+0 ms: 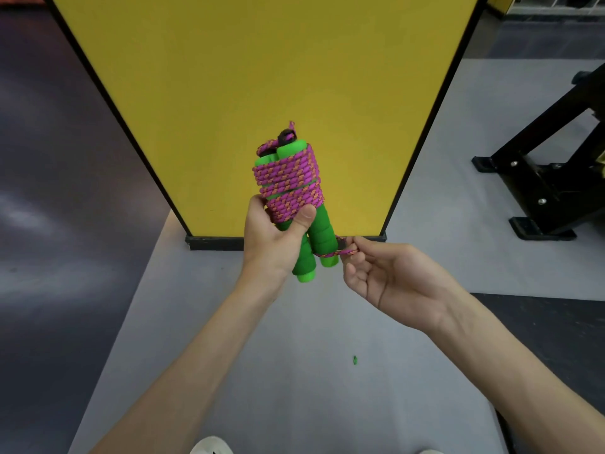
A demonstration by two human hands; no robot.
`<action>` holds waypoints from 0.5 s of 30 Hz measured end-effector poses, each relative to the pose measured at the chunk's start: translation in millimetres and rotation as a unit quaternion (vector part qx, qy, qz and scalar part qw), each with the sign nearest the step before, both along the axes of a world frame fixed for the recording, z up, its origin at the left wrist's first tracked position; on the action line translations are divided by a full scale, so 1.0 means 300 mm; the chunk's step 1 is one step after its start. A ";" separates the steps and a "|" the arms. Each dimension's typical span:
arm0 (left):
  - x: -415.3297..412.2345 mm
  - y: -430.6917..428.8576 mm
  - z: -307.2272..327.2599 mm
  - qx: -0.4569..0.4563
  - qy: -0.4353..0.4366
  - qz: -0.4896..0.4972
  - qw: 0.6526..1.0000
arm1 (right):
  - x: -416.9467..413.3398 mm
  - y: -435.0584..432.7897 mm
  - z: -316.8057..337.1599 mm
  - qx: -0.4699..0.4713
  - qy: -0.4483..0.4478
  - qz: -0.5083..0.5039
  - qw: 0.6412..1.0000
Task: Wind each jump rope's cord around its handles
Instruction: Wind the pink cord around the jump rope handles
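Left hand [271,245] grips handles [322,231], thumb up; right hand [393,278] palm-up, fingers [360,244] pinch cord [288,178].

the left hand [275,244] covers part of the green handles [322,239]; a white shoe [211,446] is cut off at the bottom.

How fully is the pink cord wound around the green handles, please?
Mostly wound: the cord covers the upper handles; a short end is loose, pinched by the right hand. The left hand grips them.
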State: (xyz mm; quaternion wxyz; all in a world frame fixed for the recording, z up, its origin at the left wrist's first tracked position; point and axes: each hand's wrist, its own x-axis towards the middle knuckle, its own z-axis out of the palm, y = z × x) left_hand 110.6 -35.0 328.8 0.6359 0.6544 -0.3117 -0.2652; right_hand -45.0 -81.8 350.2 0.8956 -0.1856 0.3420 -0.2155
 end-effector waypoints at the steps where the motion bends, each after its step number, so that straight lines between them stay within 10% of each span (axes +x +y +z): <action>1: -0.003 -0.001 -0.005 0.007 -0.023 -0.004 1.000 | -0.002 -0.004 0.004 -0.005 0.000 -0.009 1.000; 15: -0.012 0.000 -0.028 0.055 -0.092 0.048 0.993 | 0.042 0.086 -0.039 -0.085 0.040 0.103 0.990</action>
